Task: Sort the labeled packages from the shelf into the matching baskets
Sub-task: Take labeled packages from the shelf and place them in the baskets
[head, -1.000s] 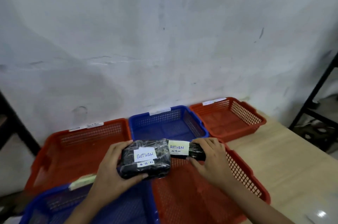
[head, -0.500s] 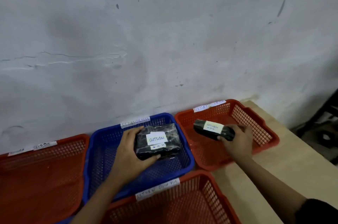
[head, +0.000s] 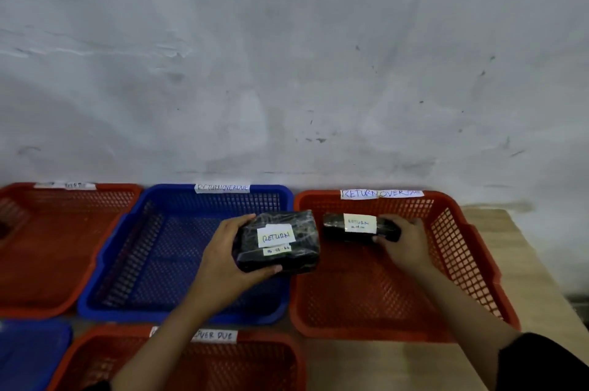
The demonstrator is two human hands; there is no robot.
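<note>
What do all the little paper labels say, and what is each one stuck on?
"RETURN": big package in the left hand; the date strip below is too blurred.
"RETURN": small package in the right hand; its smaller line is unreadable.
"RETURN OVERDUE": blue basket.
"RETURN OVER...": right red basket; the end is blurred.
"...OVER DUE": near red basket; its start is hidden.
Left red basket: too blurred.

Red basket [head: 452,250] floor lies open beneath packages [head: 360,228].

Glossy, crinkled black plastic wrap covers the larger package [head: 279,242] and the smaller package [head: 360,228], each bearing a matt paper label. Perforated plastic mesh forms the blue basket [head: 127,263] and the red basket [head: 459,250]. The table [head: 526,269] shows pale, matt wood grain.
</note>
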